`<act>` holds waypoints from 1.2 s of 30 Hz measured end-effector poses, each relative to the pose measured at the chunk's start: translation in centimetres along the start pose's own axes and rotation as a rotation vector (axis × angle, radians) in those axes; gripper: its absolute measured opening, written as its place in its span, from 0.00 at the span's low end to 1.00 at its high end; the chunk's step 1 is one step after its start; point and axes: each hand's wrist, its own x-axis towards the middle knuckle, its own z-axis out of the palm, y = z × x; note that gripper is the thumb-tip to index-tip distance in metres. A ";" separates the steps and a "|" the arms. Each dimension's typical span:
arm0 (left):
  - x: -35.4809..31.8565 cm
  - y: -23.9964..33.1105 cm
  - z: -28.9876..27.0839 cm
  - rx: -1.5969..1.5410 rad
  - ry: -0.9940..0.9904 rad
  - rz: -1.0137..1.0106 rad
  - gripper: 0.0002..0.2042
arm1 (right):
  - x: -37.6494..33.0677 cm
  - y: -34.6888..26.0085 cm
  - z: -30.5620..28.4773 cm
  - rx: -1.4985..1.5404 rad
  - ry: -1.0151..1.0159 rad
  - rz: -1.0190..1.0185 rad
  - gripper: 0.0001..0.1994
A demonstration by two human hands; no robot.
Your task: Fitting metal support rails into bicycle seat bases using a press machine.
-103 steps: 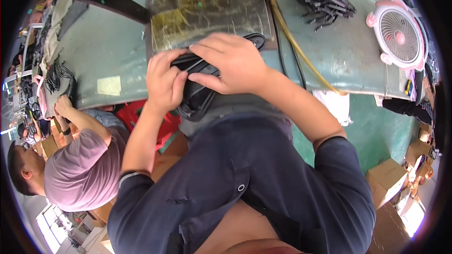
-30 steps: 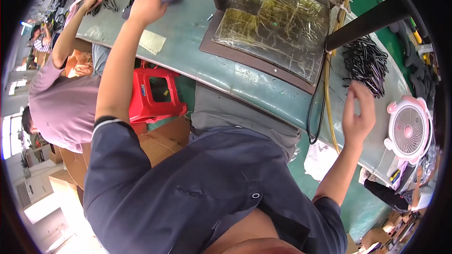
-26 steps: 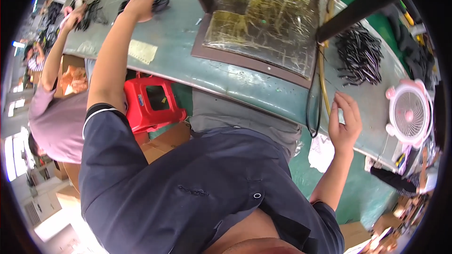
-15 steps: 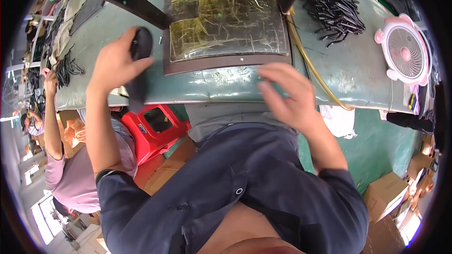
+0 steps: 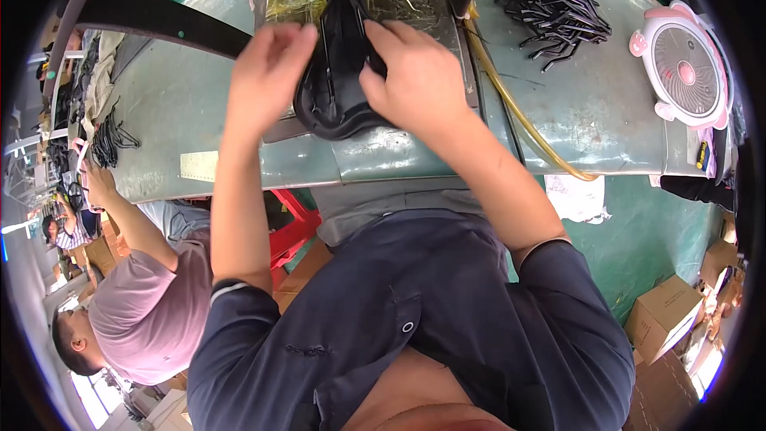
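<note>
A black bicycle saddle (image 5: 339,80) lies underside up on the dark board covered with crinkled yellowish clear film (image 5: 407,0), its narrow nose pointing away from me. A thin dark rod-like part shows in its hollow underside. At its left edge is my left hand (image 5: 267,76), fingers curled and thumb tip against the rim. My right hand (image 5: 419,76) grips the right side, fingers bent over the edge; its fingertips are partly hidden.
Dark metal posts (image 5: 152,20) of a frame stand beside the board. A yellow hose (image 5: 511,104) runs along its right. Several bent black rods (image 5: 550,4) are heaped at the far right, near a pink and white fan (image 5: 686,68). A co-worker (image 5: 152,295) sits at left.
The saddle has come from the left onto the film-covered board. My left hand has moved right with it; my right hand has moved inward and taken hold of its right side.
</note>
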 end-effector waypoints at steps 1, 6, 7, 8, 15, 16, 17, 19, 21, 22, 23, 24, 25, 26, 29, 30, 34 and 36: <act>-1.4 -0.8 0.8 0.097 0.066 0.144 0.22 | 0.6 0.5 0.3 0.003 -0.010 0.018 0.24; -0.1 -2.5 5.5 0.493 0.420 0.600 0.14 | 3.3 1.1 2.8 -0.008 0.073 0.024 0.21; 1.2 -2.5 5.4 0.506 0.456 0.643 0.14 | 4.1 1.5 3.9 0.008 0.240 -0.057 0.21; 2.2 -2.3 5.1 0.519 0.492 0.688 0.14 | 4.5 1.9 4.5 0.006 0.238 -0.061 0.21; 2.5 -3.7 5.1 0.470 0.559 0.735 0.11 | 3.7 1.9 5.5 0.077 0.265 -0.031 0.32; 2.2 -3.6 5.3 0.466 0.561 0.734 0.11 | 3.6 1.8 5.2 0.103 0.230 0.020 0.37; 1.9 -3.5 5.5 0.460 0.603 0.745 0.15 | 3.5 1.9 5.2 0.101 0.228 0.018 0.37; 1.4 -3.1 5.6 0.452 0.648 0.755 0.18 | 3.4 2.2 4.8 0.029 0.229 -0.045 0.44; 1.1 -3.0 5.4 0.235 0.672 0.686 0.22 | 3.6 2.1 3.5 0.099 0.160 0.004 0.46; 0.6 -2.8 5.2 0.235 0.676 0.681 0.22 | 3.6 1.8 2.5 0.170 0.091 0.060 0.47; 0.0 -2.4 5.0 0.371 0.547 0.509 0.23 | 3.6 1.5 1.5 0.197 0.069 0.085 0.40; 0.0 -2.0 5.0 0.495 0.419 0.341 0.24 | 3.5 1.9 0.8 0.189 0.069 0.074 0.40; 0.3 -2.1 4.4 0.437 0.410 0.356 0.26 | 3.3 2.3 -0.1 0.289 0.062 0.065 0.35; 0.0 -1.9 3.3 0.423 0.419 0.363 0.26 | 3.1 2.7 -1.0 0.387 0.055 0.056 0.30; -2.7 -0.3 1.7 0.149 0.151 0.073 0.28 | 1.1 4.6 -5.2 0.168 0.054 -0.285 0.30; -3.5 -0.9 1.7 0.038 0.068 0.115 0.27 | 0.4 4.8 -6.4 0.091 0.007 -0.382 0.32; -6.8 5.3 5.2 -0.705 -0.493 -0.226 0.19 | -5.1 9.0 -8.0 0.295 0.029 -0.189 0.43; -7.4 7.0 5.0 -0.754 -0.498 -0.099 0.19 | -8.8 12.3 -6.9 1.273 0.141 0.634 0.40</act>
